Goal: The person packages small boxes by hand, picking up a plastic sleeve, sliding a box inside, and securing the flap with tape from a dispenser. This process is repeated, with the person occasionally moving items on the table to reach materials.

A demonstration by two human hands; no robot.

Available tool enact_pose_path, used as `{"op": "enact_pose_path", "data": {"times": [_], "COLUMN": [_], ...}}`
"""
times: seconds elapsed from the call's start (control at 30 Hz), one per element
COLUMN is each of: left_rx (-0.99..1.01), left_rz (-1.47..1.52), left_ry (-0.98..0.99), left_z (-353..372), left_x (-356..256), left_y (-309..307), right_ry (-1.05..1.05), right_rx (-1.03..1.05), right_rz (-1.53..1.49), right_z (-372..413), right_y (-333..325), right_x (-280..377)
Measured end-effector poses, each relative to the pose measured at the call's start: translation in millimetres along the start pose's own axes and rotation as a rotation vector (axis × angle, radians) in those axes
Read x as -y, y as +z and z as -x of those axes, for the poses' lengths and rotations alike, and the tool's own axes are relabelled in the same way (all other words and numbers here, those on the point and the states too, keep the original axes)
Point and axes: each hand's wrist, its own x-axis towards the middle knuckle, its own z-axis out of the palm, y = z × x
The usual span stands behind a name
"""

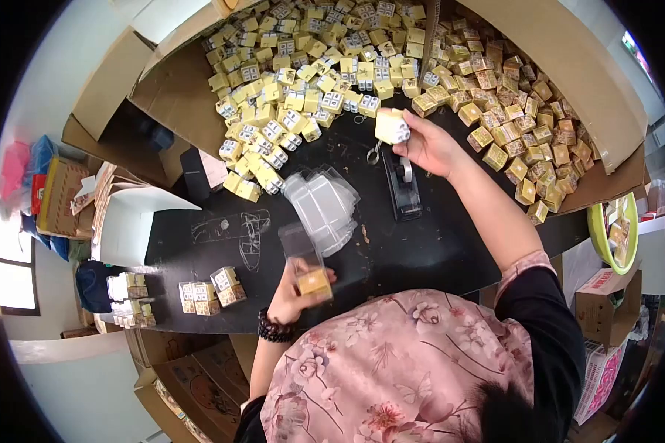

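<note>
black tabletop (458,255) with white scribbles (250,240), cardboard walls (166,81) round a heap of little yellow blocks (303,96), bright window (11,288) off left. pale yellow cube (390,125) with a white patterned side sits by the tape dispenser (406,203), pinched in the right hand (430,150). left hand (285,297) has its fingers curled round a blurry clear case (297,240), yellow-orange block (313,283) inside.

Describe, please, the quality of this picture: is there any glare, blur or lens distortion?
Head view, borders: strong fisheye curving with black corners; head view, far left: the window is blown out to white; head view, lower middle: the clear box in the left hand looks smeared, probably from motion.
</note>
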Motion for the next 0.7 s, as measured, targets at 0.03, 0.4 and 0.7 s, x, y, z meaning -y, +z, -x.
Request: {"op": "enact_pose_path", "data": {"times": [0.03, 0.4, 0.7], "left_rx": [-0.078, -0.338, -0.293], "left_rz": [-0.125, -1.290, -1.457], "left_ry": [0.063, 0.701, 0.847], "left_z": [-10.0, -29.7, -19.6], "left_x": [-2.5, -28.1, -22.2], "left_y": [10.3, 72.9, 79.0], "right_ry": [0.035, 0.297, 0.276], "right_rx": [0.061, 0.102, -0.078], "right_rz": [0.015, 0.295, 0.576], "right_z": [19.4, 127.1, 136.6], "right_y": [19.6, 122.5, 120.8], "right_x": [-7.8, -50.2, -60.1]}}
